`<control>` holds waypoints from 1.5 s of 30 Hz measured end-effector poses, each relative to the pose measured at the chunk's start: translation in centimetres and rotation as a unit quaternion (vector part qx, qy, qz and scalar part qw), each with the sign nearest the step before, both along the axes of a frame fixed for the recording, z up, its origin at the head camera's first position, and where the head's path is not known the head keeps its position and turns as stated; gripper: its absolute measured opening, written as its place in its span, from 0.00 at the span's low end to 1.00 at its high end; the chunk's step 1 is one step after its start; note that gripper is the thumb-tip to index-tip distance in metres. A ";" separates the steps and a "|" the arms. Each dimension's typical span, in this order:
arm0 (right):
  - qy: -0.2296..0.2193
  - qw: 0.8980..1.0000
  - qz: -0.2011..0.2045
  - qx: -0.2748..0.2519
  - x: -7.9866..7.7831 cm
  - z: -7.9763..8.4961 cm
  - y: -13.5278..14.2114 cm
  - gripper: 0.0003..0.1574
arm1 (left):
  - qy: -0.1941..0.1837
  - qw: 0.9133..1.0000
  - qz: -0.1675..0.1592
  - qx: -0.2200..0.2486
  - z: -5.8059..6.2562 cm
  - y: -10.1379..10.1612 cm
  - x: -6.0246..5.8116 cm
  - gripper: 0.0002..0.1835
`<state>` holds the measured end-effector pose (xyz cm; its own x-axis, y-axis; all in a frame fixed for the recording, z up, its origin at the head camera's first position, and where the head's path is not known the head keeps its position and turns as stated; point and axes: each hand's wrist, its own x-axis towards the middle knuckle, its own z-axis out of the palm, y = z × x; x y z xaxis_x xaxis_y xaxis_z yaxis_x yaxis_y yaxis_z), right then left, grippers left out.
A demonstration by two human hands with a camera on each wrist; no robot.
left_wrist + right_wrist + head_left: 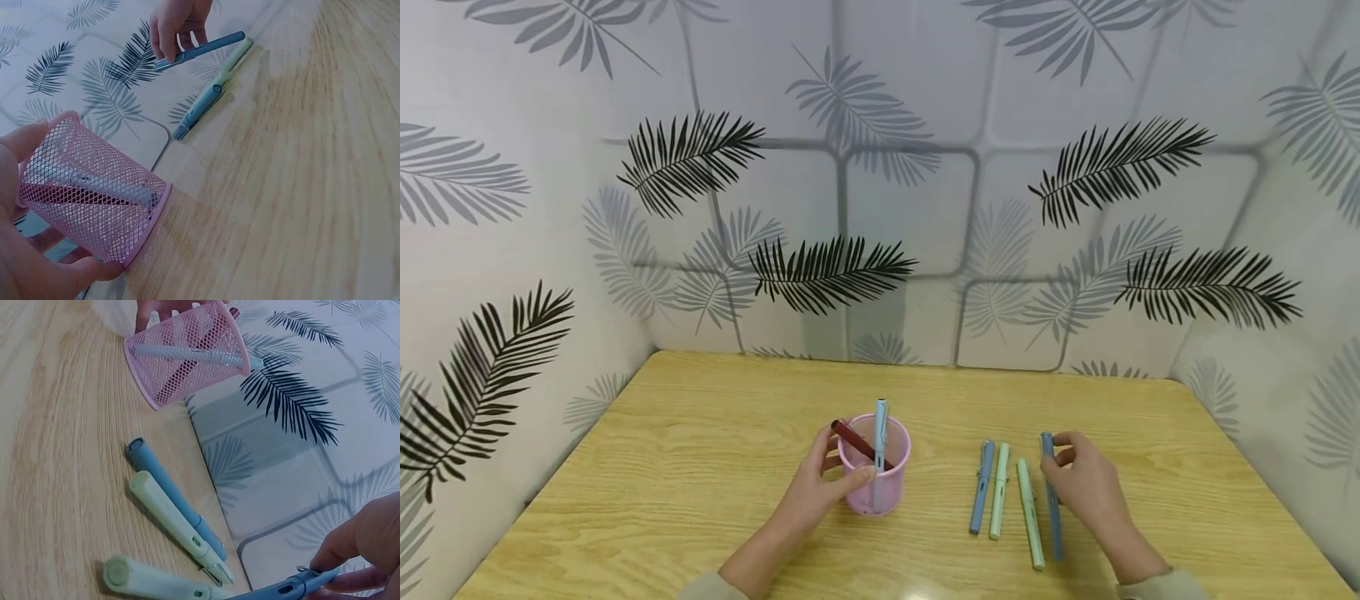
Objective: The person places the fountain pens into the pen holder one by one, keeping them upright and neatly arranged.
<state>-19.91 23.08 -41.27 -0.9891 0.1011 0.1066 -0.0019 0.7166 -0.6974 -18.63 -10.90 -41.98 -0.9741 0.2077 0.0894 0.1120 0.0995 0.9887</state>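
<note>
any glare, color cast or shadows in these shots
Head view: small glare patch low on the yellow wood-grain table; left wrist view: bluish cast, soft shadow beside the pink mesh cup; right wrist view: also bluish, pale haze at top left.

The head camera looks forward and down at the table from farther off. Each wrist camera sits low and close, tilted sideways: left nearest the mesh cup, right nearest the pens. Both wrist views share cup and pens.
</note>
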 end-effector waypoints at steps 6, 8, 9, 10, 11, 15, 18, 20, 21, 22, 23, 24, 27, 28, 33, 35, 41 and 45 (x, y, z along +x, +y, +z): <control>0.027 0.999 -0.012 -0.016 0.1 0.5 -1.1 0.23 | -0.002 1.000 0.001 0.004 0.0 0.0 0.1 0.37; 0.039 0.999 -0.018 -0.020 0.0 0.7 -1.4 0.23 | -0.002 1.000 0.001 0.004 0.1 -0.1 0.2 0.37; 0.044 0.999 -0.019 -0.022 0.0 0.8 -1.6 0.23 | -0.003 1.000 0.001 0.003 0.1 -0.1 0.3 0.37; 0.050 0.998 -0.019 -0.023 -0.1 0.8 -1.8 0.22 | -0.003 1.000 0.002 0.003 0.1 -0.1 0.3 0.37; 0.054 0.998 -0.019 -0.025 -0.1 0.9 -2.0 0.22 | -0.003 1.000 0.002 0.003 0.1 -0.1 0.3 0.37; 0.071 0.997 -0.014 -0.025 -0.3 0.8 -2.6 0.22 | 0.001 1.000 0.003 0.008 -0.8 -0.2 0.0 0.38; 0.082 0.996 -0.012 -0.027 -0.3 0.8 -3.1 0.21 | 0.004 1.000 0.004 0.008 -1.9 -0.2 -0.6 0.39; 0.087 0.996 -0.010 -0.032 -0.3 0.8 -3.4 0.21 | 0.006 1.000 0.007 0.007 -2.7 -0.3 -0.9 0.39; 0.089 0.995 -0.008 -0.036 -0.3 0.8 -3.6 0.21 | 0.005 1.000 0.008 0.005 -3.0 -0.3 -1.0 0.39; 0.092 0.995 -0.007 -0.040 -0.3 0.9 -3.9 0.21 | 0.006 1.000 0.009 0.005 -3.2 -0.4 -1.0 0.39; 0.094 0.995 -0.006 -0.043 -0.3 1.0 -4.1 0.20 | 0.006 1.000 0.010 0.005 -3.3 -0.4 -1.1 0.39; 0.098 0.994 -0.004 -0.046 -0.3 1.1 -4.3 0.20 | 0.006 1.000 0.010 0.007 -3.4 -0.4 -1.1 0.39; 0.115 0.992 0.003 -0.055 -0.4 1.5 -5.1 0.19 | 0.007 1.000 0.011 0.010 -3.4 -0.4 -1.2 0.39; 0.119 0.991 0.006 -0.060 -0.4 1.6 -5.4 0.19 | 0.008 1.000 0.012 0.010 -3.4 -0.4 -1.2 0.39; 0.137 0.988 0.024 -0.073 -0.5 2.0 -6.8 0.18 | 0.010 1.000 0.009 0.007 -2.6 -0.4 -0.9 0.39; 0.151 0.986 0.032 -0.071 -0.6 2.0 -7.4 0.18 | 0.011 1.000 0.006 0.007 -1.8 -0.4 -0.6 0.39; 0.172 0.981 0.047 -0.082 -0.9 2.4 -8.8 0.18 | 0.008 1.000 0.004 -0.003 0.2 -0.2 0.2 0.38; 0.171 0.980 0.053 -0.086 -1.0 2.7 -9.5 0.18 | 0.010 1.000 0.001 0.001 -0.5 -0.2 -0.2 0.38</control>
